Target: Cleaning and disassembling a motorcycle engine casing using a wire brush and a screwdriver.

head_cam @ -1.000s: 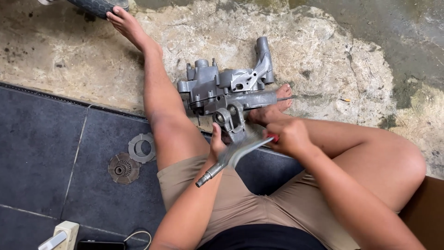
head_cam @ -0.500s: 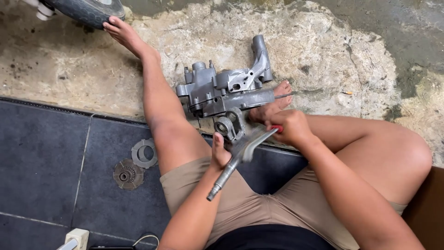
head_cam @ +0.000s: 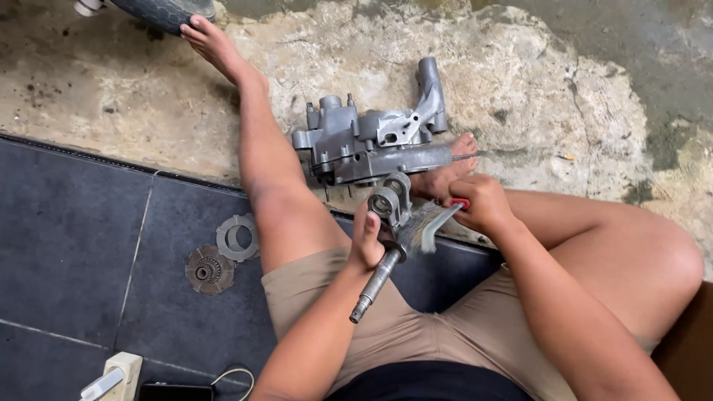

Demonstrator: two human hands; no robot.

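Gripping grey forked shaft point(head_cam: 384, 239), brush point(head_cam: 429, 226) w/ hands.

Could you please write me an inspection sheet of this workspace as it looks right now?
Surface: dark floor tiles beside rough, cracked concrete.
Job's things: metal shaft with yoke end; wire brush laid against it.
Clutter: grey cast housing; two round discs on the tiles.
Grippers: left hand grips the shaft; right hand grips the brush.
Cables: thin cable by a white plug.
Surroundings: tyre at the top edge.
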